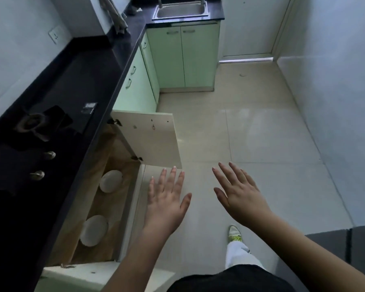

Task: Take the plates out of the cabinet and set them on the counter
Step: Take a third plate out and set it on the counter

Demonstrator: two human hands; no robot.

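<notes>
Two white plates lie inside the open lower cabinet (pixel 105 209) under the black counter (pixel 78 81): a farther plate (pixel 111 181) and a nearer plate (pixel 94 230). Both rest flat on the cabinet's wooden floor, apart from each other. My left hand (pixel 167 199) hovers flat with fingers spread just right of the cabinet's front edge, holding nothing. My right hand (pixel 238 192) is held out over the floor, fingers apart and empty.
Both cabinet doors stand open: the far door (pixel 150 135) and the near door (pixel 105 275). A gas hob (pixel 36 127) with two knobs is set into the counter. A steel sink (pixel 181 9) sits at the far end. My shoe (pixel 235 233) is on the tiled floor.
</notes>
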